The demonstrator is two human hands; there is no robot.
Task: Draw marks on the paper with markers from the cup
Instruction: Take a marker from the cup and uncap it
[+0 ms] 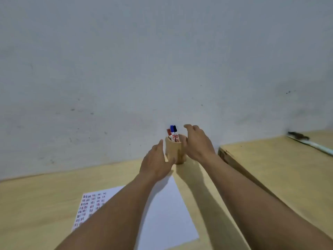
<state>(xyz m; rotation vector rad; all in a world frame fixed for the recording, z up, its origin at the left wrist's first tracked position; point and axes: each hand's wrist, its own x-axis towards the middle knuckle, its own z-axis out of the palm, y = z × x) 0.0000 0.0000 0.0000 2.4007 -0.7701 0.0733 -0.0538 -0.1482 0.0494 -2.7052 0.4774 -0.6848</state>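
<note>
A tan wooden cup (pixel 175 150) stands on the table near the wall, holding three markers with red (pixel 169 132), blue (pixel 172 129) and black (pixel 175 129) caps. My left hand (pixel 155 161) is at the cup's left side, fingers apart, thumb against the cup's lower front. My right hand (pixel 197 141) hovers at the cup's right side, fingers spread and curved toward the markers, holding nothing. A white sheet of paper (pixel 162 213) lies in front of the cup under my forearms, with rows of small red and dark marks on its left part.
The light wooden table (pixel 36 204) meets a pale grey wall (pixel 162 60). A second, higher wooden surface (pixel 279 168) stands to the right, with a long thin white and dark object (pixel 310 141) lying near its back edge.
</note>
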